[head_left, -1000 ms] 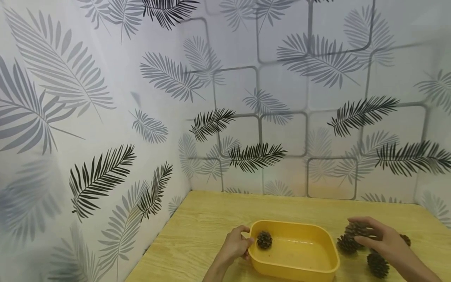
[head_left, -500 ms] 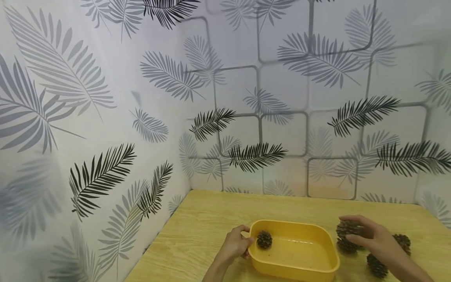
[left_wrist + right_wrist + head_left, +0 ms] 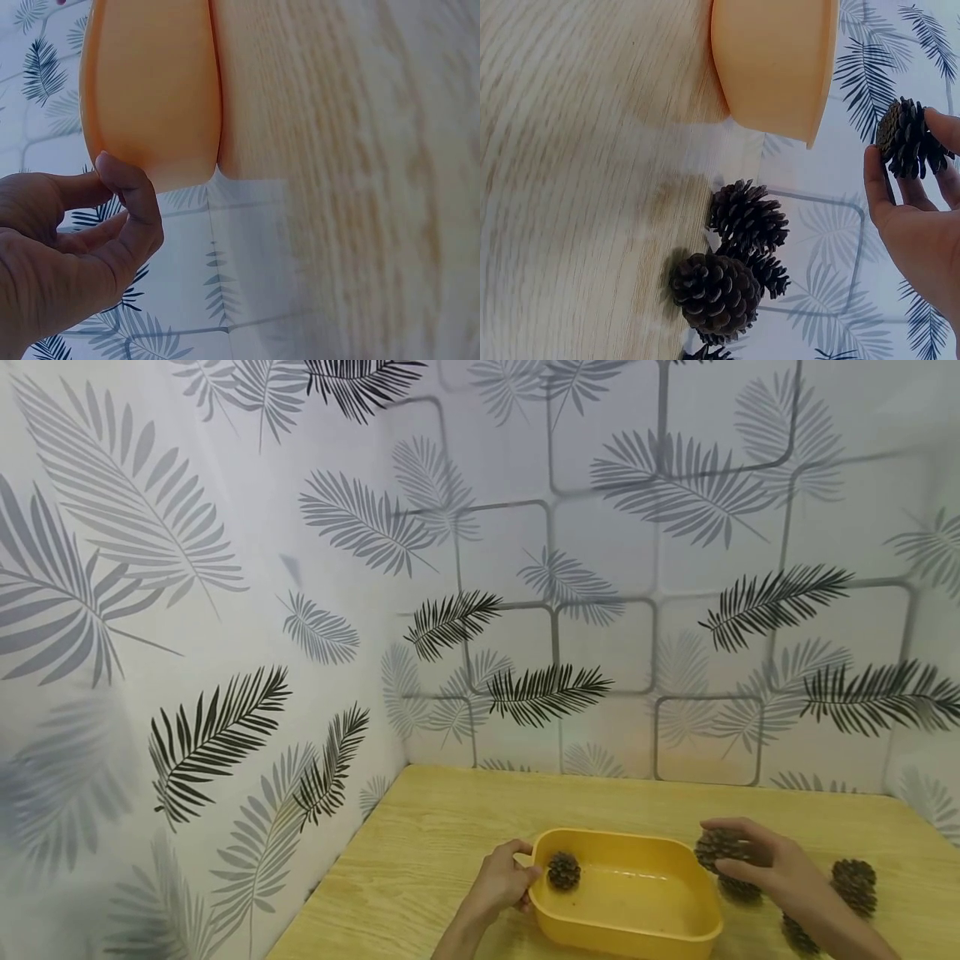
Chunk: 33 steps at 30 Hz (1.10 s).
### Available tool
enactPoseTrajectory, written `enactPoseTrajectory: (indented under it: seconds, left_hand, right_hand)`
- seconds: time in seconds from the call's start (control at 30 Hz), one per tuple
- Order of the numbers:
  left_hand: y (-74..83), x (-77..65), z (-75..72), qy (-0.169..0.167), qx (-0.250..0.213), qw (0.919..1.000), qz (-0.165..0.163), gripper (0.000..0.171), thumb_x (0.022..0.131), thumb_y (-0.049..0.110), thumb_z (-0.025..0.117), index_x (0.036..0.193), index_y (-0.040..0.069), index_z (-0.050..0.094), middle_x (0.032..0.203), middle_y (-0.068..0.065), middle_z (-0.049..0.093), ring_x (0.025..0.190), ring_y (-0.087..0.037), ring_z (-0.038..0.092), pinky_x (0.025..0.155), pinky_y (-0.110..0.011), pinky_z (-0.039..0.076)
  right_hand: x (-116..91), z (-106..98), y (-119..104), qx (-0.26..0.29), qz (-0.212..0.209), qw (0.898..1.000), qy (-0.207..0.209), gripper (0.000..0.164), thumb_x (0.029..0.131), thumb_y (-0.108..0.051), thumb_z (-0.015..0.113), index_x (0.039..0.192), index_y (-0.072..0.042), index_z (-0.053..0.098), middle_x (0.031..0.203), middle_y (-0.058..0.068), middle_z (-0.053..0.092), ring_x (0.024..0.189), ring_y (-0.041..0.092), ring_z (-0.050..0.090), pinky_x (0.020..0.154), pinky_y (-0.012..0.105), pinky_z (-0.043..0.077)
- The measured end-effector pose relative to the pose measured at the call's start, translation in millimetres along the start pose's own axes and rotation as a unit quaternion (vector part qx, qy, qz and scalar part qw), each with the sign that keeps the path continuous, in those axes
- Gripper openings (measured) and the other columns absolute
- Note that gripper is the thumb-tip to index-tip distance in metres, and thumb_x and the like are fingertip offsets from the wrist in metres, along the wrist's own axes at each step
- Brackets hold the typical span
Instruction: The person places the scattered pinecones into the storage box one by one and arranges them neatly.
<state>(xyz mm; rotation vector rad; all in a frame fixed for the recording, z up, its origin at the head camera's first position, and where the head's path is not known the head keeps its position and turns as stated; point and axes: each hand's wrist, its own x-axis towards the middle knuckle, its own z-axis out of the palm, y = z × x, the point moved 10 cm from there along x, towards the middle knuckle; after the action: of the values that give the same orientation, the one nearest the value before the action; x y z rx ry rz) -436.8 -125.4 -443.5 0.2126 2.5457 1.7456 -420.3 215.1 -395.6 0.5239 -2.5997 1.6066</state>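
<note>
A yellow plastic basin (image 3: pixel 637 902) stands on the table, with one brown pine cone (image 3: pixel 563 871) in its left end. My left hand (image 3: pixel 493 883) pinches the basin's left rim between thumb and fingers; the left wrist view shows this grip from the side, against the basin's outer wall (image 3: pixel 154 90). Raised off the table, a pine cone (image 3: pixel 909 141) is held by the fingertips and thumb of my right hand (image 3: pixel 787 875), close to the basin's right rim. Below that hand, another pine cone (image 3: pixel 741 890) lies partly covered.
Farther right on the wood-grain table (image 3: pixel 450 806) lie more pine cones, one (image 3: pixel 853 887) beyond my right wrist and one (image 3: pixel 798 937) half hidden by the forearm. Leaf-patterned walls (image 3: pixel 525 727) border the table at the back and left.
My right hand has moved left with the pine cone, from the pile toward the basin's right rim. The pine cones behind it are more exposed. My left hand and the basin stay put.
</note>
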Motion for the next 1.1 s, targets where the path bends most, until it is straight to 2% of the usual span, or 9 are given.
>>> enactPoseTrajectory:
  seconds: [0.13, 0.37, 0.63, 0.87, 1.1]
  left_hand:
    - [-1.3, 1.0, 0.2, 0.002, -0.002, 1.0000, 0.000, 0.034, 0.101, 0.004, 0.066, 0.134, -0.004, 0.060, 0.075, -0.016, 0.066, 0.046, -0.008, 0.052, 0.044, -0.022, 0.055]
    - [-2.6, 2.2, -0.6, 0.006, 0.003, 1.0000, 0.002, 0.034, 0.101, 0.004, 0.067, 0.134, -0.003, 0.061, 0.076, -0.016, 0.066, 0.046, -0.008, 0.052, 0.045, -0.023, 0.056]
    - [-3.0, 2.5, -0.7, 0.006, 0.007, 0.9999, 0.004, 0.033, 0.101, 0.004, 0.067, 0.133, -0.003, 0.061, 0.075, -0.017, 0.067, 0.045, -0.007, 0.051, 0.043, -0.021, 0.055]
    - [-0.8, 1.4, -0.3, 0.008, 0.009, 0.9999, 0.000, 0.033, 0.101, 0.004, 0.066, 0.133, -0.003, 0.061, 0.075, -0.016, 0.067, 0.045, -0.007, 0.051, 0.043, -0.021, 0.054]
    - [0.6, 0.0, -0.4, 0.006, 0.006, 1.0000, 0.000, 0.034, 0.101, 0.003, 0.066, 0.133, -0.004, 0.060, 0.076, -0.016, 0.067, 0.045, -0.007, 0.051, 0.043, -0.021, 0.054]
  right_hand:
    - [1, 5, -4, 0.002, -0.013, 1.000, -0.008, 0.058, 0.102, -0.025, 0.069, 0.151, -0.003, 0.049, 0.150, 0.028, 0.050, 0.107, 0.006, 0.067, 0.088, 0.038, 0.063]
    - [4, 16, -9, 0.025, -0.006, 0.999, -0.025, 0.061, 0.102, -0.025, 0.069, 0.153, -0.002, 0.046, 0.152, 0.030, 0.047, 0.108, 0.014, 0.068, 0.089, 0.042, 0.063]
    - [10, 27, -19, 0.008, -0.040, 0.999, -0.024, 0.052, 0.103, -0.020, 0.067, 0.149, -0.001, 0.051, 0.148, 0.028, 0.052, 0.107, 0.000, 0.064, 0.085, 0.032, 0.062]
    - [15, 39, -25, 0.049, -0.037, 0.997, -0.046, 0.056, 0.102, -0.019, 0.069, 0.151, 0.000, 0.049, 0.152, 0.031, 0.047, 0.113, 0.014, 0.066, 0.089, 0.041, 0.063]
    - [18, 45, -29, 0.061, -0.045, 0.995, -0.059, 0.057, 0.101, -0.018, 0.070, 0.150, 0.003, 0.049, 0.151, 0.035, 0.045, 0.109, 0.011, 0.068, 0.088, 0.039, 0.064]
